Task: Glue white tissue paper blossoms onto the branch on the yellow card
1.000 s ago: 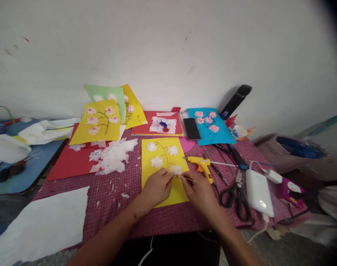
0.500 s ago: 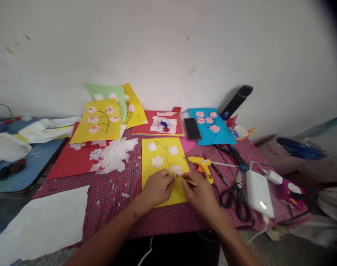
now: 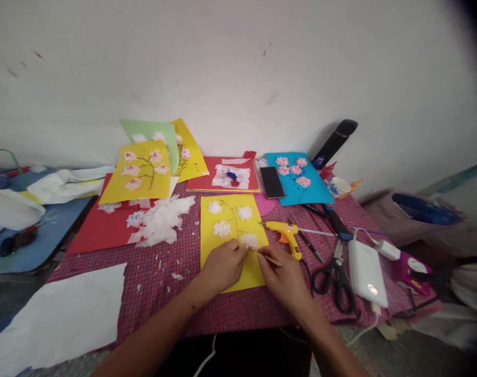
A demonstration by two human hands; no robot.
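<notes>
Stick (image 3: pixel 273 260) has tilted further, clamped by right hand (image 3: pixel 284 277) fingers; left hand (image 3: pixel 221 266) finger state cannot be told; stick tip indistinct beside flower (image 3: pixel 249 240).

Terminates in a bare left hand (image 3: pixel 222 265) and a bare right hand (image 3: pixel 284 275). Uncovered along the left forearm (image 3: pixel 163 327) and right forearm (image 3: pixel 329 332). Bears one small round spot (image 3: pixel 193 307) near the left wrist (image 3: pixel 202 291). Shows black material (image 3: pixel 254 356) between the forearms; cannot be confirmed as clothing.
</notes>
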